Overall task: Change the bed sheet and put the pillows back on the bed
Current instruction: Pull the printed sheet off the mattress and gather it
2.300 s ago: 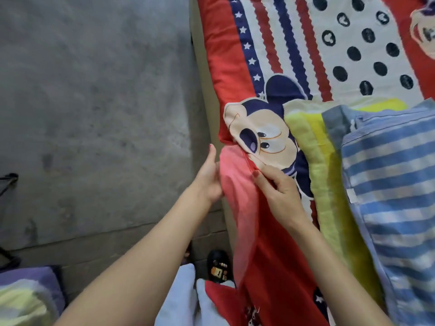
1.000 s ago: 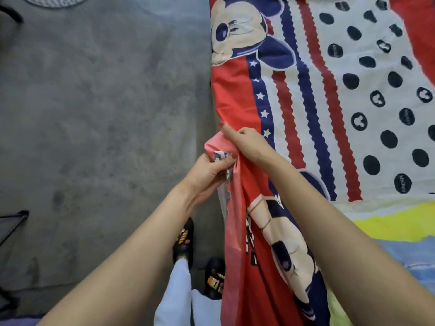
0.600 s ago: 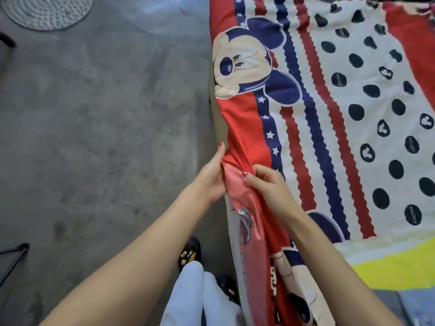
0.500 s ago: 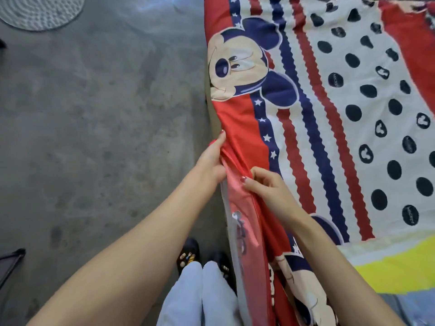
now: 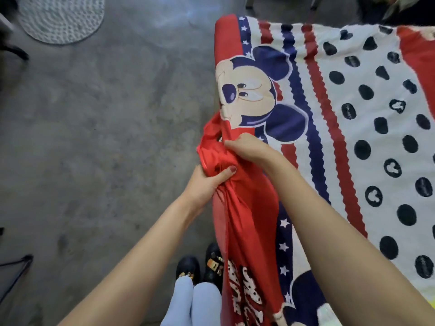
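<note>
Left hand [image 5: 203, 184] and right hand [image 5: 246, 147] both clenched, fingers grasping bunched red border of bed sheet [image 5: 353, 114] at bed's left edge.

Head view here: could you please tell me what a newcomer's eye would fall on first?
The red, white and navy cartoon-mouse bed sheet fills the right side, its big mouse face at the bed's left edge. At centre, the left hand grips a bunch of the sheet's red border while the right hand pinches it just above. A round pale woven mat lies on the grey concrete floor, top left.
</note>
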